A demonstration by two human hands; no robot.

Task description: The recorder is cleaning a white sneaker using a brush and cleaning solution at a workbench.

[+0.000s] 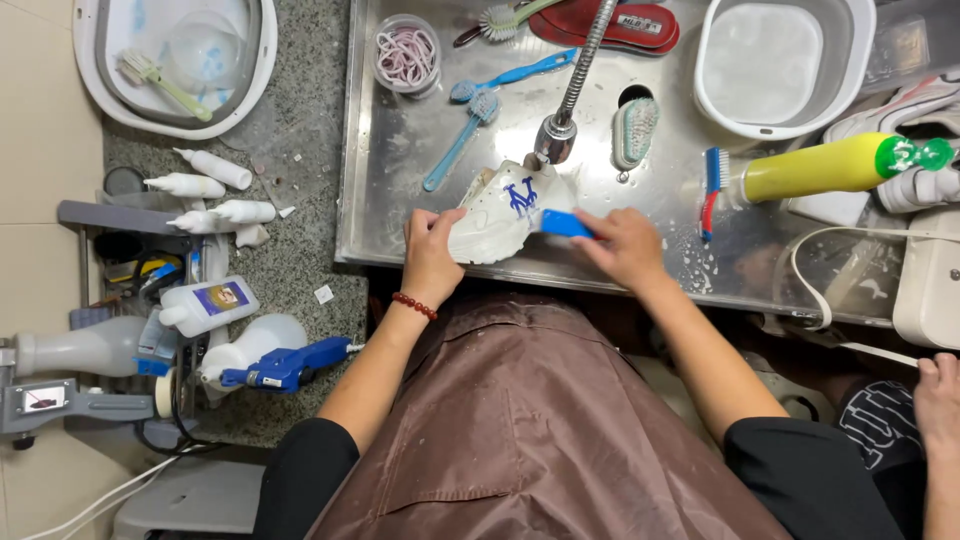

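Note:
A white sneaker [500, 205] with a blue emblem lies on its side in the steel sink [400, 150], under the flexible metal tap [557, 135]. My left hand [432, 255] grips the sneaker at its near end; a red bead bracelet sits on that wrist. My right hand [625, 245] holds a blue-handled brush [565, 224] pressed against the sneaker's side. A brown apron covers my lap below the sink's edge.
In the sink lie two blue brushes [470, 130], a scrub brush [635, 130], a red-and-blue brush [712, 190], a yellow bottle [815, 168], a white tub [775, 65] and a cup of laces [406, 55]. White bottles [205, 185] and a spray bottle [270, 360] stand left. Another person's hand [938, 395] is at right.

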